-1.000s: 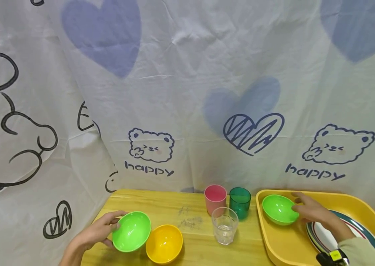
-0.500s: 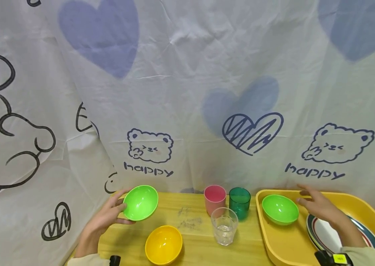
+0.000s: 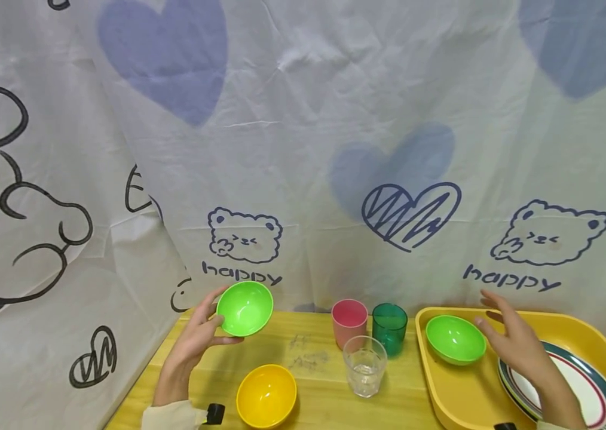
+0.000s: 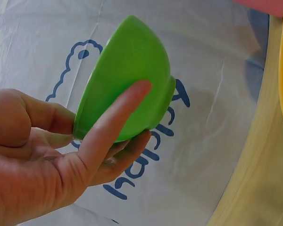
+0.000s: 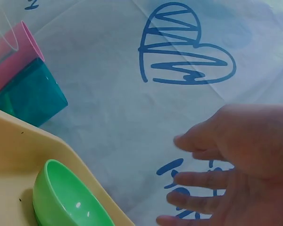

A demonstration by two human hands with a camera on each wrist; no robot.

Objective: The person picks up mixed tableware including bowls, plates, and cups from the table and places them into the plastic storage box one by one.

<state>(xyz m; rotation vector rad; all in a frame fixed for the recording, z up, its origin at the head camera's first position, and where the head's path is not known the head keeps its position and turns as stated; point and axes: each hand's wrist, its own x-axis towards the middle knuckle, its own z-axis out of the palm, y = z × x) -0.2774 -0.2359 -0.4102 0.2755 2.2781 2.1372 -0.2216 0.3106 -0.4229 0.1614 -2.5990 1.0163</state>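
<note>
My left hand (image 3: 195, 331) holds a green bowl (image 3: 245, 309) up above the left part of the table, its inside facing the head camera. In the left wrist view the thumb and fingers grip the bowl (image 4: 132, 80) at its rim and outer wall. A yellow bowl (image 3: 266, 396) stands on the table below it. On the right, my right hand (image 3: 518, 343) is spread with nothing in it, over the yellow tray. A second green bowl (image 3: 456, 340) sits in the tray's left corner, just left of that hand; the right wrist view shows the fingers apart from this bowl (image 5: 73, 197).
On the wooden table (image 3: 314, 412) a pink cup (image 3: 349, 325), a teal cup (image 3: 389, 328) and a clear glass (image 3: 364, 367) stand close together, left of the yellow tray (image 3: 434, 397). Stacked plates (image 3: 577, 382) lie in the tray. A printed cloth (image 3: 303, 149) hangs behind.
My left hand has lifted the green bowl from beside the yellow bowl, up and to the right. My right hand has drawn back from the green bowl in the tray.
</note>
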